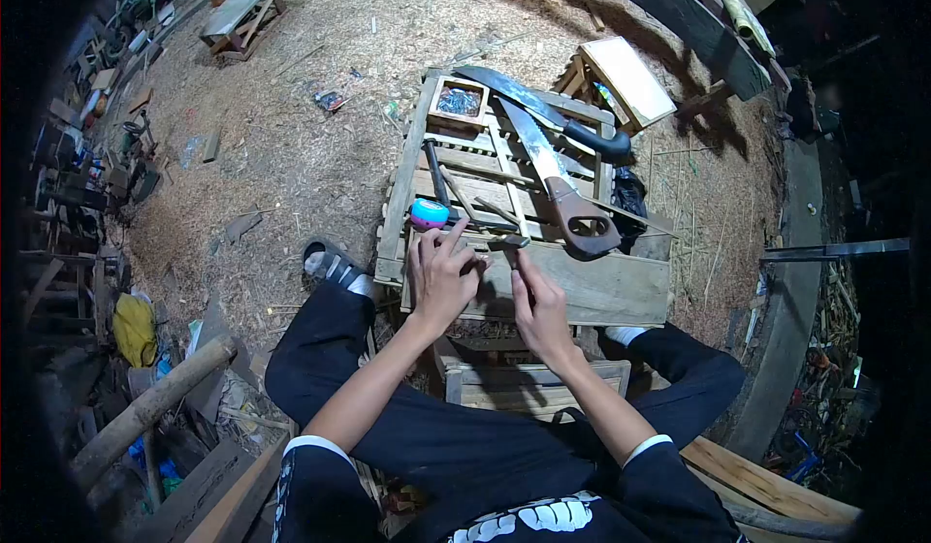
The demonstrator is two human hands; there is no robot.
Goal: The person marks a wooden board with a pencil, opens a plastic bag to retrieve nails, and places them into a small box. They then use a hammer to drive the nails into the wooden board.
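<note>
**Two hands, one small piece at frame centre**

Left hand (441,276) and right hand (536,296), both over the wooden counter (601,291). Left grip loose, fingers spread; right grip pinched on one small dark piece (508,243). Just above: one pink-and-blue tape measure (429,214), one handsaw (558,179), one machete (543,107), one small box (459,102).
</note>
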